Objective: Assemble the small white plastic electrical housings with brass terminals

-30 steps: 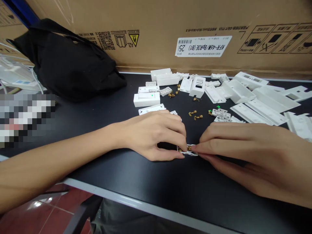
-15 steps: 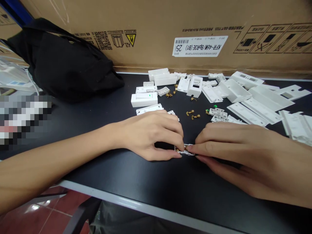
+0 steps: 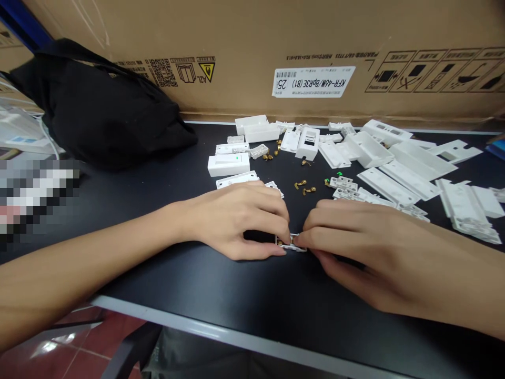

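Note:
Low on the black tabletop lies a small white plastic switch base [image 3: 299, 247] with brass-coloured contacts in it. My left hand [image 3: 244, 221] pinches its left end between thumb and fingers. From the other side my right hand [image 3: 355, 247] has its fingertips closed at the base's right end, the index finger pressing on the inside. Whether a small piece sits under those fingertips is hidden. Just beyond the hands lie loose brass contacts [image 3: 310, 190]. White plastic plates [image 3: 236, 179] lie behind my left hand.
An assembled white switch [image 3: 229, 164] stands at the back left of the parts. White housings [image 3: 371, 149] and base pieces [image 3: 343, 182] are spread to the right. A black bag [image 3: 114, 105] lies at left; a large cardboard box [image 3: 236, 31] closes off the back.
The view has shifted slightly, so everything sits a little further left. Both hands keep their hold at the small white base, with hardly any finger movement.

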`<state>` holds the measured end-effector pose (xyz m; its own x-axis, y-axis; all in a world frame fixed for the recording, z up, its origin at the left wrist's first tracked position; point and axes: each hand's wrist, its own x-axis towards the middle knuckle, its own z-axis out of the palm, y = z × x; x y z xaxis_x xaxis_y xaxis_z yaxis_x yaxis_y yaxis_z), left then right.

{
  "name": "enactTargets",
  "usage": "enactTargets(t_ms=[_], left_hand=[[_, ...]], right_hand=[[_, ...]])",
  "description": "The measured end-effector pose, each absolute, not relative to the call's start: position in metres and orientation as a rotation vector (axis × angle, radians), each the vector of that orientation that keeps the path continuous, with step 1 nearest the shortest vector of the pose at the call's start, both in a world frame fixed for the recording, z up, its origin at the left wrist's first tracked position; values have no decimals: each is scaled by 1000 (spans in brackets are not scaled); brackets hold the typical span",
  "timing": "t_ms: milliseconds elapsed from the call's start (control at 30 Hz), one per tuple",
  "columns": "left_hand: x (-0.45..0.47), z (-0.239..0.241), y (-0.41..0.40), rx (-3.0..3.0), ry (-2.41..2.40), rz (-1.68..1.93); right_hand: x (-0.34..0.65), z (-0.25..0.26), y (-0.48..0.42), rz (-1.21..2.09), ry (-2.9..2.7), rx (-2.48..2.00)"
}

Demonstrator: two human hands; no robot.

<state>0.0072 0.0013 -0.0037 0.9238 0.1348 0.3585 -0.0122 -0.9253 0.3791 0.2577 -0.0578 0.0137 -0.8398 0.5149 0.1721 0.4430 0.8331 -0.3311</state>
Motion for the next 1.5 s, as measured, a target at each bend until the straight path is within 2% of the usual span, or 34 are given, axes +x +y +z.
enactTargets(t_ms=[833,1500], left_hand=[[7,1,1,2923,0,462],[5,-2,3,2871,18,489]], right_hand=[[256,17,-59,405,-2765,-745],[261,15,-54,388,-2823,-688]])
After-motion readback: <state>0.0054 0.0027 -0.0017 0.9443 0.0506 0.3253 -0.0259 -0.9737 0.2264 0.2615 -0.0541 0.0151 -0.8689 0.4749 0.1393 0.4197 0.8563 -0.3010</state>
